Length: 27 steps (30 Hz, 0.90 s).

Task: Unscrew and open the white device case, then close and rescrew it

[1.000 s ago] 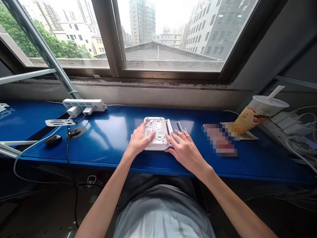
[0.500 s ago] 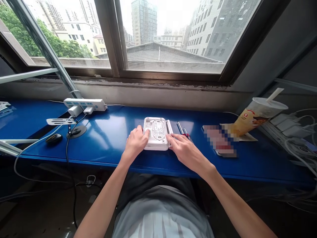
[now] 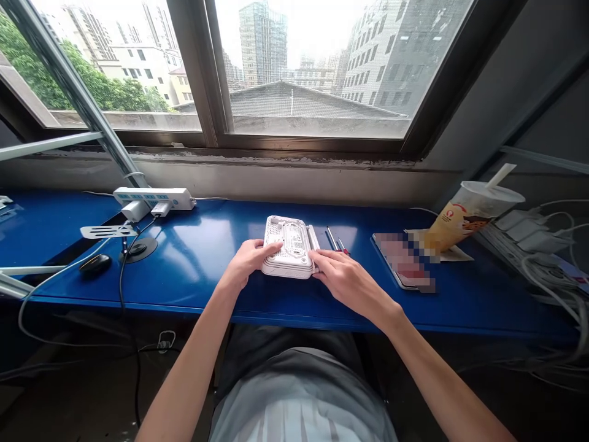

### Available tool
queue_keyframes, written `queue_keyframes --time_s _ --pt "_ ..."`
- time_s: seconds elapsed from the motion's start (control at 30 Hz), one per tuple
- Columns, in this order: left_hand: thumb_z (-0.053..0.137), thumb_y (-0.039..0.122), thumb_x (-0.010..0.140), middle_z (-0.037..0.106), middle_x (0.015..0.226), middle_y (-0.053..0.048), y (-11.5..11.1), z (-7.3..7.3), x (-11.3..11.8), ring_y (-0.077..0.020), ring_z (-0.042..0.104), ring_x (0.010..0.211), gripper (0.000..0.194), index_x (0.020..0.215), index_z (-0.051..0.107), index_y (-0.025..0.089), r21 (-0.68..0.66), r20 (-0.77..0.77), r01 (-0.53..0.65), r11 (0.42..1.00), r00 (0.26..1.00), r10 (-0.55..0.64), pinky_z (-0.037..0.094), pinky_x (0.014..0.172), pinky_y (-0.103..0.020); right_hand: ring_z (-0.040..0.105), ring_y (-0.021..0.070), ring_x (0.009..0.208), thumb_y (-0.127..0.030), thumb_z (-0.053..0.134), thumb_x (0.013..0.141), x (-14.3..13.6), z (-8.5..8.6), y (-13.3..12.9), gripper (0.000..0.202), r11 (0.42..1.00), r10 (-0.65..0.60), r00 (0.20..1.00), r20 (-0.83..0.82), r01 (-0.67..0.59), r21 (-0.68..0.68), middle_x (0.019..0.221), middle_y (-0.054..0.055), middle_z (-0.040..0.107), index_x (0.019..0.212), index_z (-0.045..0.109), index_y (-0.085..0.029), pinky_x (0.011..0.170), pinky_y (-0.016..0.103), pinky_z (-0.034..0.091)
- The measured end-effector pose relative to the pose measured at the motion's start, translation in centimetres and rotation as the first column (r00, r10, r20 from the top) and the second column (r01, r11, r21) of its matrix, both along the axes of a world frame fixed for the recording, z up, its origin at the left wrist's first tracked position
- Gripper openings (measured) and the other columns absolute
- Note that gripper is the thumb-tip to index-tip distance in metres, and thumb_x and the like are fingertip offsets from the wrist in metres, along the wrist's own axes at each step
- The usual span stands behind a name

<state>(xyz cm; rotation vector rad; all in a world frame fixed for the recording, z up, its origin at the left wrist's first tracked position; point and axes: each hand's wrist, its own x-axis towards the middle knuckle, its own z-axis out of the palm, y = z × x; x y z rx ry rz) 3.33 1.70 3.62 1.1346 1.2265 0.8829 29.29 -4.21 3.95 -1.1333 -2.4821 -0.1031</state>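
A white router (image 3: 286, 240) shows its underside, with vent holes and a label; its near edge appears slightly raised. My left hand (image 3: 246, 261) is closed on its left side, thumb across the top face and the other fingers partly hidden beneath. Along the router's right side lies a white antenna (image 3: 313, 236). My right hand (image 3: 338, 270) pinches the antenna's near end by the router's front right corner; its fingertips are partly hidden. Just beyond the right hand lie screwdrivers (image 3: 332, 238) with red on their handles, partly covered by that hand.
To the right lie a phone (image 3: 391, 261), partly blurred out, and a drink cup with a straw (image 3: 453, 221). White chargers and cables (image 3: 529, 236) crowd the far right. On the left are a power strip (image 3: 177, 197), a black mouse (image 3: 95, 265) and a metal pole (image 3: 92, 110).
My left hand has shifted its grip, with its thumb now reaching across the router's top face. The router's near edge has tipped up a little. My right hand stays at the antenna.
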Motion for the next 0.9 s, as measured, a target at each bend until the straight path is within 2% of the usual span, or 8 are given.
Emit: queue_keyframes --time_s 0.1,0.17,0.27,0.37,0.57,0.7,0.8,0.9 --pt "0.092 0.046 0.080 0.080 0.118 -0.019 -0.2 0.2 -0.1 -0.0344 0.079 0.108 0.053 0.113 0.075 0.009 -0.021 0.059 -0.001 1.000 0.998 0.002 0.065 0.082 -0.035 0.069 0.0316 0.131 -0.015 0.061 0.105 0.8 0.7 -0.1 0.042 0.999 -0.043 0.999 0.001 0.043 -0.032 0.140 0.016 0.072 0.146 0.062 -0.016 0.098 0.044 0.068" --pt "0.092 0.045 0.081 0.080 0.119 -0.019 -0.3 0.4 -0.2 -0.0351 0.079 0.108 0.050 0.113 0.075 0.010 -0.037 0.075 -0.005 0.999 0.997 0.008 0.066 0.082 -0.037 0.070 0.0330 0.125 -0.019 0.062 0.105 1.5 1.0 -0.1 0.040 0.989 -0.144 0.990 0.005 0.144 -0.026 0.134 0.017 0.074 0.145 0.063 -0.016 0.092 0.045 0.068" --pt "0.093 0.042 0.081 0.079 0.123 -0.020 -0.4 0.4 -0.4 -0.0359 0.078 0.112 0.054 0.118 0.071 0.010 -0.050 0.089 -0.020 0.999 0.996 0.024 0.067 0.083 -0.038 0.072 0.0351 0.109 -0.026 0.059 0.106 2.5 0.7 0.0 0.036 0.953 -0.302 0.953 0.038 0.303 -0.006 0.119 0.018 0.075 0.139 0.067 -0.014 0.083 0.047 0.068" --pt "0.096 0.036 0.078 0.077 0.126 -0.021 -0.3 0.3 -0.7 -0.0367 0.077 0.116 0.061 0.124 0.067 0.010 -0.062 0.140 -0.017 0.998 0.990 0.026 0.068 0.087 -0.041 0.070 0.0364 0.102 -0.027 0.060 0.104 2.7 -0.1 0.2 0.033 0.927 -0.374 0.922 0.103 0.376 0.005 0.111 0.018 0.075 0.133 0.071 -0.015 0.080 0.049 0.066" --pt "0.096 0.019 0.076 0.075 0.132 -0.023 -0.3 0.3 -1.0 -0.0363 0.075 0.121 0.060 0.126 0.064 0.009 -0.071 0.311 0.037 0.997 0.950 -0.013 0.064 0.104 -0.048 0.070 0.0365 0.102 -0.023 0.061 0.102 1.9 -1.2 0.6 0.034 0.900 -0.432 0.882 0.187 0.434 0.036 0.113 0.020 0.074 0.132 0.071 -0.010 0.083 0.050 0.064" --pt "0.094 0.013 0.077 0.074 0.133 -0.023 -0.6 0.5 -0.5 -0.0375 0.073 0.124 0.057 0.125 0.063 0.009 -0.063 0.365 0.047 0.997 0.931 -0.020 0.060 0.111 -0.054 0.070 0.0378 0.100 -0.020 0.055 0.102 1.6 -1.6 0.7 0.037 0.889 -0.457 0.866 0.203 0.452 0.075 0.111 0.023 0.075 0.134 0.069 -0.008 0.079 0.049 0.063" --pt "0.092 0.015 0.079 0.073 0.135 -0.023 -0.6 0.2 0.0 -0.0375 0.072 0.126 0.055 0.125 0.061 0.009 -0.042 0.393 0.014 0.999 0.919 0.003 0.059 0.112 -0.055 0.071 0.0365 0.094 -0.017 0.049 0.102 1.3 -1.8 0.7 0.037 0.881 -0.472 0.859 0.196 0.459 0.111 0.104 0.023 0.076 0.133 0.068 -0.007 0.075 0.047 0.062" --pt "0.093 0.020 0.080 0.072 0.137 -0.022 -0.5 -0.1 0.2 -0.0376 0.071 0.129 0.055 0.124 0.061 0.010 -0.020 0.415 0.014 1.000 0.910 -0.004 0.059 0.113 -0.054 0.071 0.0334 0.085 -0.015 0.044 0.104 1.0 -1.9 0.6 0.035 0.872 -0.487 0.857 0.166 0.466 0.152 0.094 0.022 0.075 0.123 0.071 -0.005 0.071 0.044 0.063"
